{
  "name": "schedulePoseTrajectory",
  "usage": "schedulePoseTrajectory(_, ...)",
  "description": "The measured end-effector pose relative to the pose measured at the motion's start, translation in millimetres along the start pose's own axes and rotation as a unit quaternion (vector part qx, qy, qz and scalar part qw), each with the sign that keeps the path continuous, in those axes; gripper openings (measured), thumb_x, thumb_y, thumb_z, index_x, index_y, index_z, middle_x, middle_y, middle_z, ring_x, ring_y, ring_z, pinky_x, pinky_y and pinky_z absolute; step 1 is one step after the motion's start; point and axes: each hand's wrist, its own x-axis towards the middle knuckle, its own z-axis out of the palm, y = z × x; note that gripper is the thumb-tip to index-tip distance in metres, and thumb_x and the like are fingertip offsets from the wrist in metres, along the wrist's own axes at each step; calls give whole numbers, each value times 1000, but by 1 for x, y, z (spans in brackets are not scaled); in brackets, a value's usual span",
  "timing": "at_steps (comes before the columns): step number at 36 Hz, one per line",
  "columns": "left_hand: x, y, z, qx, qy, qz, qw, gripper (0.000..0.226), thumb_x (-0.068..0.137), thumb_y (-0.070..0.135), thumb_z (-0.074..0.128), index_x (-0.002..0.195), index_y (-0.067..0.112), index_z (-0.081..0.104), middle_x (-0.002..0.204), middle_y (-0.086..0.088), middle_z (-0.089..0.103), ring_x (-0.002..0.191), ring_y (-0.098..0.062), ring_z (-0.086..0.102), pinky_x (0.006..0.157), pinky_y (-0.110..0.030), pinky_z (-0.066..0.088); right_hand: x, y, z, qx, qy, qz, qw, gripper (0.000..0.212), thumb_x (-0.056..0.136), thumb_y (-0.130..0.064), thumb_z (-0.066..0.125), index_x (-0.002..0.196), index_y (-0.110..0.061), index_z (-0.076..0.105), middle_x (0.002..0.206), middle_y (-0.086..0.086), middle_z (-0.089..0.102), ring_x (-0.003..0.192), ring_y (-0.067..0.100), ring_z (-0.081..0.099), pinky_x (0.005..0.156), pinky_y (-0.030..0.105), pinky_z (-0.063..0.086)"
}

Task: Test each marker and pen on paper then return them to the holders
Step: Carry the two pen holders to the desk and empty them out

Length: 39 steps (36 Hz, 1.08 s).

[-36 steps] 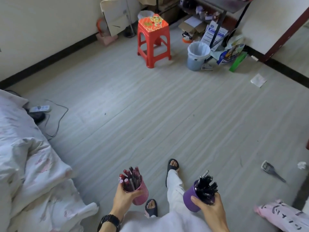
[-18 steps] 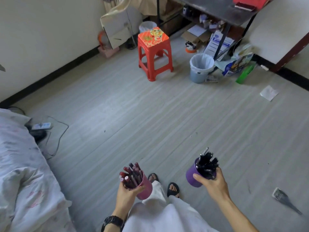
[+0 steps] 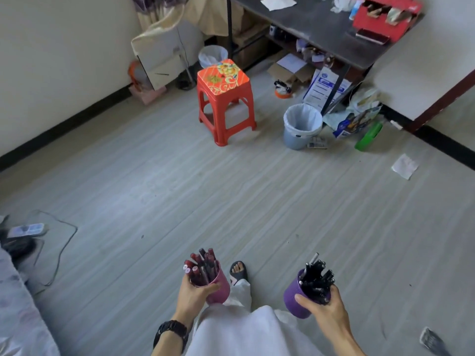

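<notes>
My left hand (image 3: 191, 295) grips a pink holder (image 3: 221, 289) packed with several red and dark markers (image 3: 201, 264), low in the middle of the view. My right hand (image 3: 325, 308) grips a purple holder (image 3: 293, 298) full of several black pens (image 3: 317, 277), low at the right. Both holders are carried above the grey floor. A white sheet of paper (image 3: 279, 1) lies on the dark desk (image 3: 321, 27) at the far top.
A red plastic stool (image 3: 225, 97) stands ahead on the floor, with a lined bin (image 3: 302, 125) to its right beside the desk leg. A bed edge (image 3: 15, 304), a power strip and cable (image 3: 64, 242) lie at left. Paper scrap (image 3: 404, 166) and a brush (image 3: 433, 341) lie at right.
The view has advanced toward the stool and desk, which now appear closer and lower. Both hands keep carrying their holders; the bed has slid out to the left edge.
</notes>
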Motion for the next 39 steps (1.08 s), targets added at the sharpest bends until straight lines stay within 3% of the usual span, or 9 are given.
schedulePoseTrajectory(7,66,93,1,27,-34,45,998,53,65,5,91,104,29,64,96,12,74,80,2,70,56,-10,51,40,-63,15,4,17,3,1000,61,54,-33,99,100,-30,59,92,-15,73,88,9,67,70,27,45)
schedulePoseTrajectory(11,94,129,6,32,-41,51,997,55,64,8,93,105,29,64,94,11,76,84,-2,71,62,-13,52,65,-93,26,3,21,15,1000,61,56,-30,100,102,-29,60,96,-10,74,88,12,67,74,34,45)
schedulePoseTrajectory(18,141,167,22,22,-39,19,999,58,61,7,94,108,23,66,98,6,77,91,-13,72,71,-24,53,123,-148,45,24,22,34,999,63,49,-36,99,98,-31,61,91,-16,73,86,6,66,68,24,44)
schedulePoseTrajectory(21,164,186,30,24,-30,9,999,56,60,6,94,106,23,67,95,7,77,92,-15,72,72,-28,53,160,-176,49,17,24,28,999,61,50,-33,100,97,-32,61,91,-17,73,86,7,67,70,28,46)
schedulePoseTrajectory(26,199,244,45,-1,-8,4,1000,57,62,2,93,109,19,65,98,4,75,92,-15,71,71,-25,52,229,-244,51,-18,-3,15,1000,60,54,-30,99,99,-30,59,96,-12,74,90,17,68,74,33,46)
schedulePoseTrajectory(30,227,297,54,-27,30,12,999,54,62,0,92,103,22,65,88,6,77,75,-3,71,59,-16,50,282,-312,52,-43,-17,-7,999,63,52,-33,99,101,-28,59,95,-11,74,88,15,68,71,30,46)
schedulePoseTrajectory(33,251,335,59,-34,42,33,998,48,67,-4,88,106,17,68,91,-1,78,75,-9,72,61,-19,51,318,-366,52,-48,-23,-36,998,61,58,-30,99,103,-25,59,99,-5,73,92,23,66,77,33,45)
schedulePoseTrajectory(39,294,400,69,-31,54,44,997,47,68,3,89,102,27,67,89,14,77,79,-3,72,62,-16,52,373,-454,56,-21,-24,-67,997,58,58,-33,97,102,-28,59,98,-12,72,94,18,67,80,35,47)
